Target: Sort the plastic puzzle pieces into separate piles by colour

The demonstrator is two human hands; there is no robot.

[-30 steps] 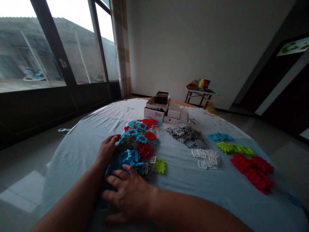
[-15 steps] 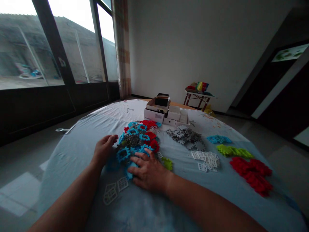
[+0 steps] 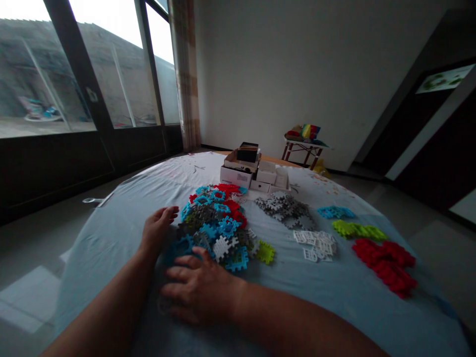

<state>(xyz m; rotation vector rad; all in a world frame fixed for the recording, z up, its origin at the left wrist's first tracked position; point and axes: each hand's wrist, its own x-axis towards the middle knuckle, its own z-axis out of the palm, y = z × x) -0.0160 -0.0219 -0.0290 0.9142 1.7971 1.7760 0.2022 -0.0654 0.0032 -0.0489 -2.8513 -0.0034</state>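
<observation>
A mixed pile of interlocking plastic pieces [image 3: 215,225] in blue, red, grey, white and green lies on the light blue cloth [image 3: 122,218]. My left hand [image 3: 158,229] rests against the pile's left edge, fingers slightly curled and apart. My right hand [image 3: 199,290] lies flat on the cloth at the pile's near edge, fingers spread toward the left. Neither hand holds a piece. A single green piece [image 3: 266,252] sits at the pile's right side.
Sorted heaps lie to the right: grey [image 3: 284,208], white [image 3: 317,243], blue [image 3: 334,212], green [image 3: 355,229], red [image 3: 386,260]. White boxes [image 3: 253,173] stand at the far side. A small table with coloured things [image 3: 305,141] stands by the wall. Windows fill the left.
My right hand slid back toward me and left from the pile's front onto the cloth. The white pieces seen near it earlier are now covered. My left hand stayed by the pile.
</observation>
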